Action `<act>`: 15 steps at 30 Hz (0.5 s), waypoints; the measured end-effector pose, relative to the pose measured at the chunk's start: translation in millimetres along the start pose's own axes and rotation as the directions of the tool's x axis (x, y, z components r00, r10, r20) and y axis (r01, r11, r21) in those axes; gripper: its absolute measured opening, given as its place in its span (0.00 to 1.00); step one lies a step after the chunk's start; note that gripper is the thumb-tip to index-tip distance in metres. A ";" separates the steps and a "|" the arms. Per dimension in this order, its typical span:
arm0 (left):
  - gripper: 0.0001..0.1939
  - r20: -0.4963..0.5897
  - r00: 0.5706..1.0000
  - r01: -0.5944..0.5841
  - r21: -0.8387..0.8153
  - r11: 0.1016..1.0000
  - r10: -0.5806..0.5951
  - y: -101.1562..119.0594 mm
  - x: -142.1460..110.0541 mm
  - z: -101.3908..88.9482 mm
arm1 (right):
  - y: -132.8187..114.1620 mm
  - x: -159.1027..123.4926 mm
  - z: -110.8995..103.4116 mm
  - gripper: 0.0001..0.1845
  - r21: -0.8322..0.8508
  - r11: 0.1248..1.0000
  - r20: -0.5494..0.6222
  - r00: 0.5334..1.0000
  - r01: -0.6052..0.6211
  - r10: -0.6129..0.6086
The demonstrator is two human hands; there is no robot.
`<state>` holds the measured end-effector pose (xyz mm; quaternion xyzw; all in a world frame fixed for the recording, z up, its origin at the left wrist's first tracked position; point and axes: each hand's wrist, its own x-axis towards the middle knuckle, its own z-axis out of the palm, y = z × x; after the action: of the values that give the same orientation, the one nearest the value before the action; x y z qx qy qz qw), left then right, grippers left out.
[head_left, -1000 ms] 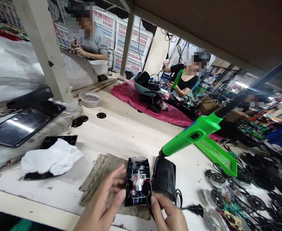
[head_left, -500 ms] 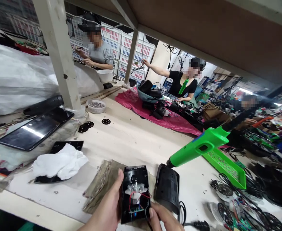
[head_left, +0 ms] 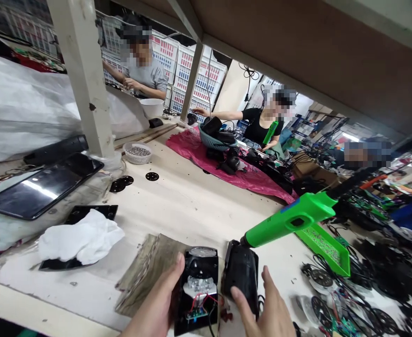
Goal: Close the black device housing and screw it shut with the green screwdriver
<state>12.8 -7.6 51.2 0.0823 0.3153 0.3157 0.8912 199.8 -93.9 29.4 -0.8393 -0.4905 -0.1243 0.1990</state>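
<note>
My left hand grips the left side of an open black housing with a small motor, red wires and a circuit board inside. It rests on a worn wooden block at the table's near edge. My right hand has its fingers spread around a black rounded cover just right of the housing, thumb touching its front. A green electric screwdriver hangs with its tip just above the cover.
A white cloth lies at the left, a dark tablet behind it. A small bowl of screws sits by the post. A green tray and black discs and parts lie at the right. Other people work beyond a pink sheet.
My right hand left the housing's lower right corner and moved onto the black cover. My left hand kept its hold on the housing. The view shifted slightly.
</note>
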 end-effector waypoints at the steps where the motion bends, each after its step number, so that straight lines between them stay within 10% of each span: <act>1: 0.24 0.007 1.000 -0.008 0.004 1.000 0.008 -0.1 0.5 0.0 | 1.3 -0.7 6.0 0.50 -0.029 0.999 0.017 0.999 0.028 -0.027; 15: 0.27 0.039 0.998 0.056 -0.051 0.997 -0.054 1.1 -3.6 0.7 | -2.6 2.6 15.0 0.42 0.053 0.997 0.144 0.989 -0.051 0.043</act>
<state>10.5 -8.9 53.9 0.0561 0.2921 0.2974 0.9072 198.9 -83.9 17.7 -0.8514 -0.4868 -0.0453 0.1902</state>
